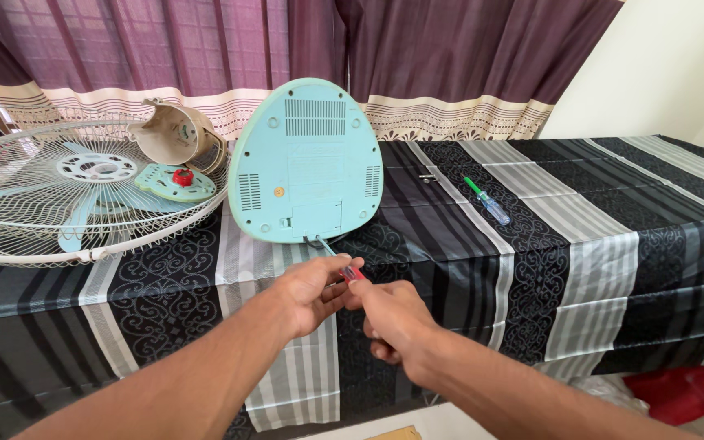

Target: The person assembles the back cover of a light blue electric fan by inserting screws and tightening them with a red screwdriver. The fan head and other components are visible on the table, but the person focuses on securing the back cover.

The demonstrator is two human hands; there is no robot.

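A light blue fan base (306,161) stands tipped on its edge on the striped cloth, its underside with vents facing me. Just below it both hands meet over a small red-handled screwdriver (353,273). My left hand (311,292) pinches it near the shaft, and my right hand (393,319) grips the handle end. The thin shaft points up toward the lower edge of the base, where dark wires come out.
A white wire fan guard (50,212) with pale blue blades lies at the left, with a beige motor housing (174,133) and a blue plate with a red knob (179,181) on it. A green-handled screwdriver (486,200) lies to the right. Curtains hang behind.
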